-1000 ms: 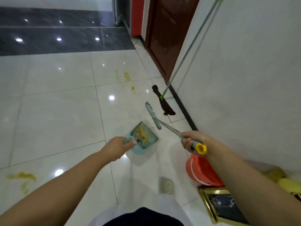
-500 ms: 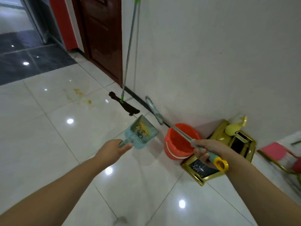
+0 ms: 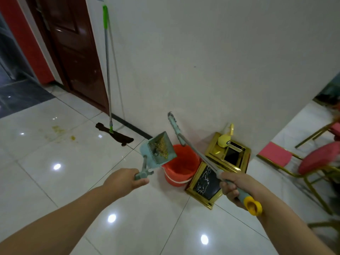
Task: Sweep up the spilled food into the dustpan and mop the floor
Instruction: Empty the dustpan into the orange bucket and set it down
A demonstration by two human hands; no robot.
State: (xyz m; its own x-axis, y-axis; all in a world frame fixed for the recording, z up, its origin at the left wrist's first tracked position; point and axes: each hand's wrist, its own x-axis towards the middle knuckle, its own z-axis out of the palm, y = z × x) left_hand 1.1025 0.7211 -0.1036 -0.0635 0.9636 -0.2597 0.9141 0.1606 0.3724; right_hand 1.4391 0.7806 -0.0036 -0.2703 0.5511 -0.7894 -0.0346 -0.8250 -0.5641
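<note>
A person's left hand (image 3: 127, 179) curls around the handle of a teal dustpan (image 3: 159, 150), holding it raised and tilted above the near rim of an orange bucket (image 3: 181, 166). Yellowish spilled food (image 3: 161, 146) sits heaped inside the pan (crumbly, its exact kind too small to tell). The right hand (image 3: 233, 186) is clamped around the grey handle of a short broom (image 3: 198, 157), whose yellow end cap (image 3: 253, 207) juts out behind the fist; the broom's head (image 3: 173, 122) points up toward the white wall (image 3: 202, 61), crossing above the bucket's far rim.

The bucket stands on the white tiled floor (image 3: 64, 172) close to the foot of the wall. Just beside it on the right is a gold-framed box (image 3: 202, 183) with a dark marbled top, and behind that a second gold-framed box (image 3: 230, 150) against the wall, with a yellow bottle (image 3: 224, 140) resting on it.

Farther left, a mop (image 3: 107, 70) with a grey and green pole leans against the wall beside a dark wooden door (image 3: 71, 52), its dark cloth head (image 3: 116, 135) flat on the floor. A yellowish stain (image 3: 60, 132) marks the tiles left of the mop head. Pink-cushioned chairs with gold legs (image 3: 316, 162) stand at the right edge of the floor.
</note>
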